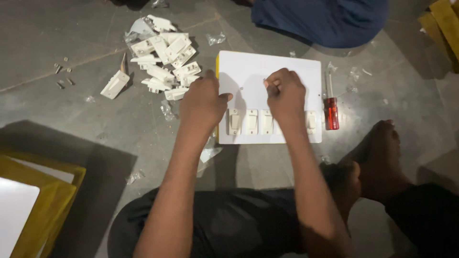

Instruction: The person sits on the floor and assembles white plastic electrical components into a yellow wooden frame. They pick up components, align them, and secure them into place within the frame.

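View: a single head-worn camera; there is no second view to overlap with it.
Position: above the seated person, over the lap at the bottom of the frame.
Direction: steeply downward and slightly forward, onto the grey floor (71,110).
Distance: close; both forearms run up from the bottom edge to the frame's centre.
Centre of frame: white switch board (291,67), with left hand (203,102) and right hand (286,95) on it.
Upper left: pile of white switch parts (165,57).
Top edge: another person's blue garment (325,19), cropped.
Lower left: yellow-edged board (43,205), cropped.
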